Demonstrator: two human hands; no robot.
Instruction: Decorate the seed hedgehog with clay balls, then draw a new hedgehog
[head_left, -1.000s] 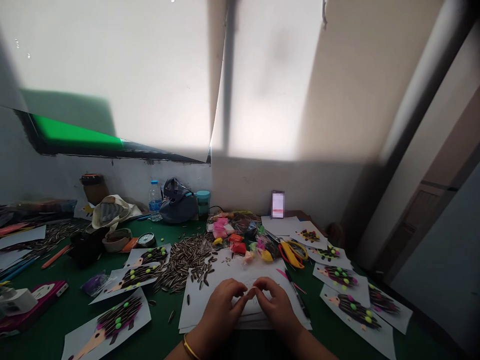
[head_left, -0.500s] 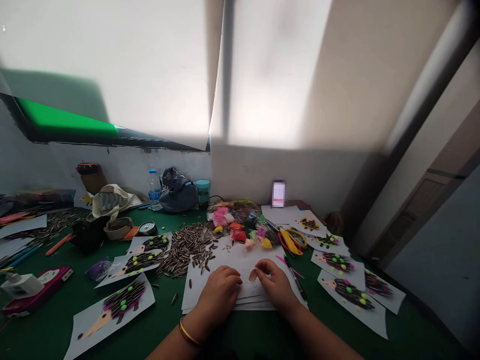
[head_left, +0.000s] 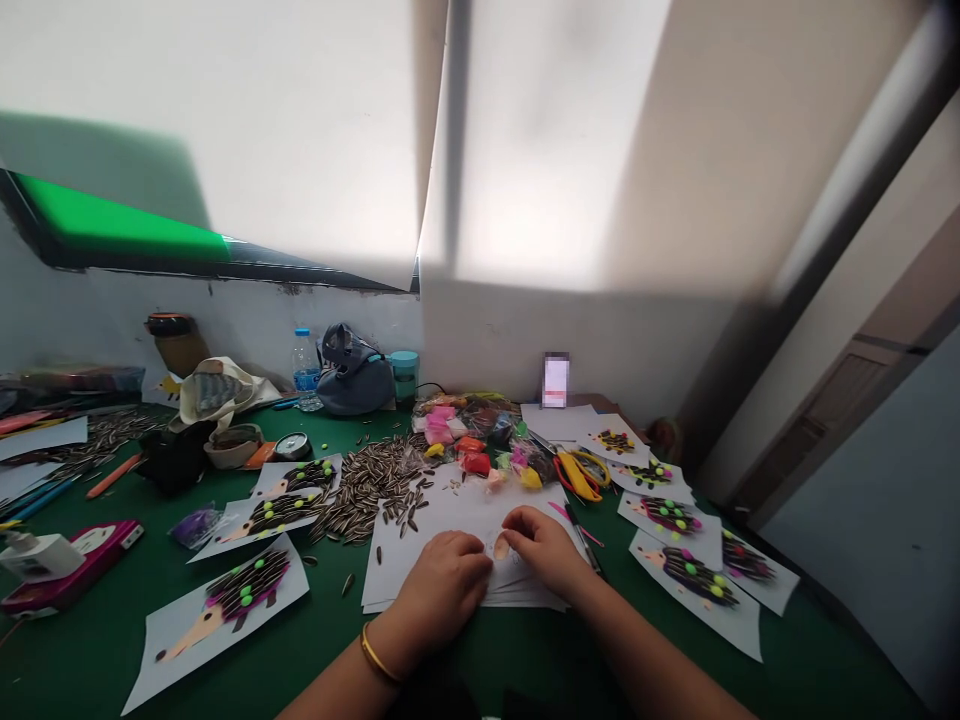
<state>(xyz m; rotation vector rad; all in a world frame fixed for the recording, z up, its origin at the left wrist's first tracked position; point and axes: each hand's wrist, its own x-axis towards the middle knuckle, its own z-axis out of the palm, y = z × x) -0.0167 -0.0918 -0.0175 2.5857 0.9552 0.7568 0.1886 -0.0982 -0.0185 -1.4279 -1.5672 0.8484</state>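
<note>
A white sheet of paper (head_left: 472,505) lies on top of a stack, with a faint drawing between my hands. On it is a flat piece of peach-coloured modelling clay (head_left: 501,547). My right hand (head_left: 544,550) pinches at the clay's edge with thumb and forefinger, the other fingers curled. My left hand (head_left: 446,580), with a gold bangle (head_left: 377,655) at its wrist, rests on the paper just left of the clay. Its fingers are loosely bent and lie on the sheet; the tips are partly hidden. Sunflower seeds (head_left: 367,490) are heaped beyond the paper's left edge.
Bags of coloured clay (head_left: 480,460) lie behind the paper, beside yellow-handled scissors (head_left: 581,475). A black pen (head_left: 583,535) is right of my right hand. Finished hedgehog pictures (head_left: 225,610) flank both sides. A phone (head_left: 556,382) stands against the wall.
My right hand has shifted slightly left and up, still pinching at the peach clay. My left hand stays on the paper, its fingers a little nearer the clay. The view has tilted slightly.
</note>
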